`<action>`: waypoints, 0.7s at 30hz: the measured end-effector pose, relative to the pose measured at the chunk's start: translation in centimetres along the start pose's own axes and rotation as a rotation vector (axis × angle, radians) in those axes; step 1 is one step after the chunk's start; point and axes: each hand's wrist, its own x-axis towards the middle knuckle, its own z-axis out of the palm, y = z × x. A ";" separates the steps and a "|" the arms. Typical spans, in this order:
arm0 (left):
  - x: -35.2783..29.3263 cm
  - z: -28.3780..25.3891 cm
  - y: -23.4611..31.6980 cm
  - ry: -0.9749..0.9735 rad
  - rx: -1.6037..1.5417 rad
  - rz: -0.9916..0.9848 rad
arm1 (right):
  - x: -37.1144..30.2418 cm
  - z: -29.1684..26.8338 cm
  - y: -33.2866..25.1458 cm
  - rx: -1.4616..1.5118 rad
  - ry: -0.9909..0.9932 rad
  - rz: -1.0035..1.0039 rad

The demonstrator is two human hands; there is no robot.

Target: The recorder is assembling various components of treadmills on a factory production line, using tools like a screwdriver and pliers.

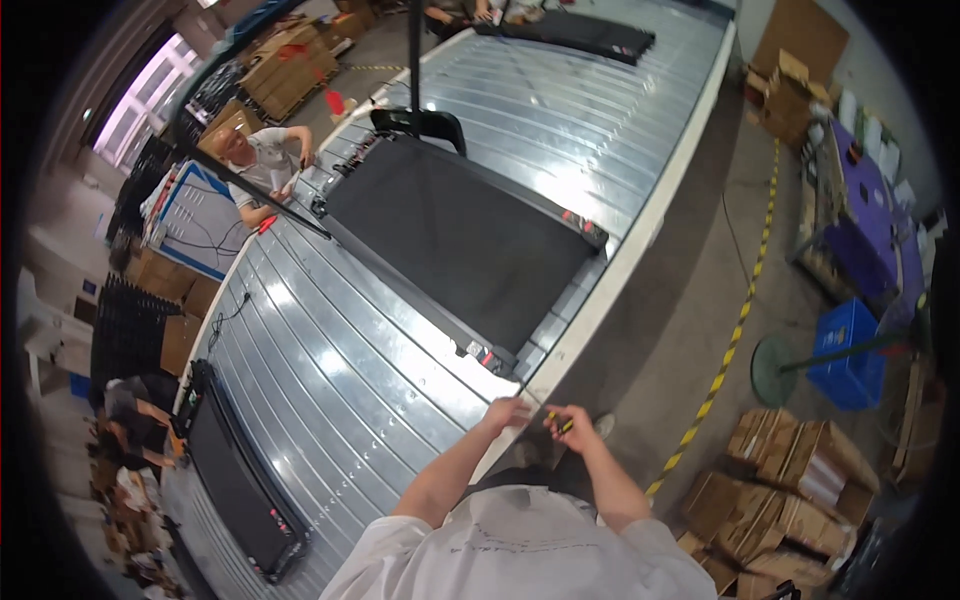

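Note:
A black treadmill deck (pixel 465 240) lies across the metal-slatted table in front of me, its nearest corner just beyond my hands. My left hand (pixel 508 412) is at the table's pale edge, close to that corner; its fingers look loosely stretched, with nothing visible in them. Whether the fingertips touch the edge I cannot tell. My right hand (pixel 574 428) is just outside the edge, closed around a small yellow-and-black hand tool (pixel 562 424). The tool's exact kind is too small to make out.
Another treadmill deck (pixel 238 475) lies to the left, a third (pixel 565 35) at the far end. A person (pixel 265 160) works across the table (pixel 330 360). Cardboard boxes (pixel 780 490), a blue crate (pixel 848 355) and a green round base (pixel 775 370) stand on the right.

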 end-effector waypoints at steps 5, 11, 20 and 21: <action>-8.2 -5.6 -5.8 0.093 -0.264 -0.097 | -4.9 4.5 1.9 -0.370 0.171 -0.128; -10.3 -11.3 -11.5 0.345 -0.583 -0.097 | -2.6 3.3 -8.3 -0.684 0.363 -0.506; -1.6 -2.5 -7.7 1.014 -0.337 -0.150 | 3.2 1.1 -34.3 -1.467 0.765 -0.901; 0.1 -1.9 -6.8 0.969 -0.228 -0.218 | 3.4 1.2 -37.3 -1.457 0.737 -0.886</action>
